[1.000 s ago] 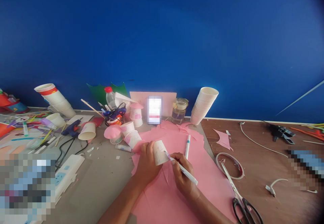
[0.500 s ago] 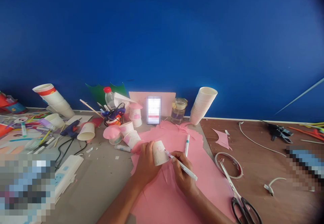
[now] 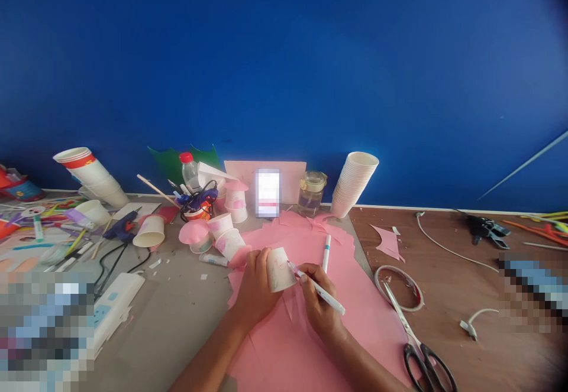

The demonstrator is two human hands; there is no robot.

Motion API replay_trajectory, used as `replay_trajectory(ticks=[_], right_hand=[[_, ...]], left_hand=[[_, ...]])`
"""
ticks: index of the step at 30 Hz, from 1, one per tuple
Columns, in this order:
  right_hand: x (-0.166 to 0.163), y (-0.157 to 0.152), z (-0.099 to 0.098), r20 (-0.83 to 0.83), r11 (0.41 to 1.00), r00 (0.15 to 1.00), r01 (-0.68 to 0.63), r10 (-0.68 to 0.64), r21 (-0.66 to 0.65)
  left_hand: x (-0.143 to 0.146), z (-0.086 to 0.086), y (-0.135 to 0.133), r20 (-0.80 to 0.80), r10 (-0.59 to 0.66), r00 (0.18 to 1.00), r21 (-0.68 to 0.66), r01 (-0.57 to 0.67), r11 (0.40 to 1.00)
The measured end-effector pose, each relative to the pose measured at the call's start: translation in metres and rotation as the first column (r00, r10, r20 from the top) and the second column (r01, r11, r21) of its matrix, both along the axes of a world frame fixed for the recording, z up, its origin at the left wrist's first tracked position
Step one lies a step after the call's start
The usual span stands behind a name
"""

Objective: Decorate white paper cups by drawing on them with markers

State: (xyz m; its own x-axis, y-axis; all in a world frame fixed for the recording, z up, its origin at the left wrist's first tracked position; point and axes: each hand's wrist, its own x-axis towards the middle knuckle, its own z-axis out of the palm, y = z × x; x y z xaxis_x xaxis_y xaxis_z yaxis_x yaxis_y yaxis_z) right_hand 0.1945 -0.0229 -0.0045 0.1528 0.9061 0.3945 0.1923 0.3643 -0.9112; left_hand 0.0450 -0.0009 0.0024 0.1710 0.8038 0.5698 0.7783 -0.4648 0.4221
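Note:
My left hand (image 3: 260, 288) is closed around a white paper cup (image 3: 279, 274), which is tilted over the pink paper (image 3: 355, 315). Faint pink lines show on the cup's side. Pinched in my right hand (image 3: 322, 303) is a white marker pen (image 3: 329, 298), its purple tip end at the cup's wall. A second marker (image 3: 326, 253) with a blue band lies on the pink paper just beyond that hand. Left of the cup, small paper cups with pink tops (image 3: 231, 243) lie and stand close together.
A tall stack of paper cups (image 3: 354, 184) leans beside a glass jar (image 3: 312, 194). Scissors (image 3: 412, 333) and a tape roll (image 3: 399, 288) lie at right. A glue gun (image 3: 122, 224), its cords, and a power strip (image 3: 116, 303) are at left. A lit phone (image 3: 268, 193) stands behind.
The whole scene has shifted slightly left in view. Both hands keep their grip on the cup and the marker, with the marker's tip still at the cup's side.

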Motion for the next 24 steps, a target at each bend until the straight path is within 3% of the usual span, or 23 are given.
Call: replay_trajectory(ticks=[9,17,24], right_hand=[[0.0005,0.0002,0.0022,-0.013,1.000,1.000,-0.017,0.017,0.003],[-0.0003,0.0049,-0.0024,-0.084,0.996,0.996,-0.003,-0.005,-0.094],[0.0005,0.0043,-0.0019,-0.155,0.993,0.988,-0.022,0.005,-0.112]], left_hand=[[-0.0009,-0.0016,0.0011,-0.003,-0.009,1.000,-0.014,0.009,1.000],[-0.0024,-0.0001,0.0005,0.122,0.006,0.993,-0.163,0.014,0.987],[-0.0024,-0.0002,0.0006,0.131,0.008,0.991,-0.194,0.017,0.981]])
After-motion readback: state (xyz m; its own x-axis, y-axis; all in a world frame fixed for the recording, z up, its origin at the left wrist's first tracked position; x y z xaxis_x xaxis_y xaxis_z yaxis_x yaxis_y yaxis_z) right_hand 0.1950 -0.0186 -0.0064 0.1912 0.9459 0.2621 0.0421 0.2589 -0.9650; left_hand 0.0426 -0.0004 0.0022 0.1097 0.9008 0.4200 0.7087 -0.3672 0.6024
